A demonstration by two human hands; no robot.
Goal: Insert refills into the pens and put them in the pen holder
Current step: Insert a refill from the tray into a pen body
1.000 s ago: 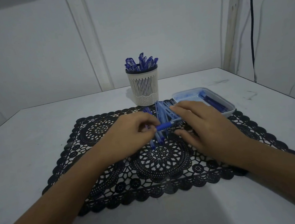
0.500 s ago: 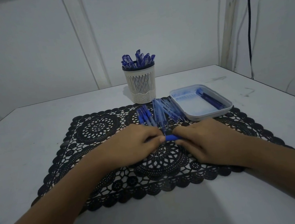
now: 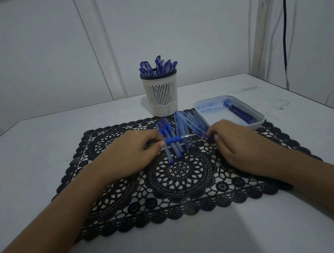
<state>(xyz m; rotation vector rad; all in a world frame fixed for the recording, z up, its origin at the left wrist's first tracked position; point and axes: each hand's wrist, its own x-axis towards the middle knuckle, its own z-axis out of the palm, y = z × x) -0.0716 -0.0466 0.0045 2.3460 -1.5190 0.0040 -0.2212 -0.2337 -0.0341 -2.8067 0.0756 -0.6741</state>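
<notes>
My left hand (image 3: 131, 152) grips a blue pen (image 3: 176, 139) that lies level, its clear tip pointing right. My right hand (image 3: 234, 138) sits a short way to the right of that tip, thumb and fingers pinching something small and dark; what it is I cannot tell. Under the held pen lie a few blue pen barrels (image 3: 169, 139) and a fan of pale blue refills (image 3: 191, 120) on the black lace mat (image 3: 179, 178). The white slotted pen holder (image 3: 161, 95) stands behind, with several blue pens (image 3: 157, 66) upright in it.
A shallow white tray (image 3: 255, 123) with a few dark blue pieces sits at the mat's right rear corner. The white table (image 3: 26, 156) ends at a wall behind the holder. A black cable (image 3: 283, 24) hangs down the wall at the right.
My hands have drawn apart: they were together over one pen, and now the left holds the pen level while the right has moved off to the right.
</notes>
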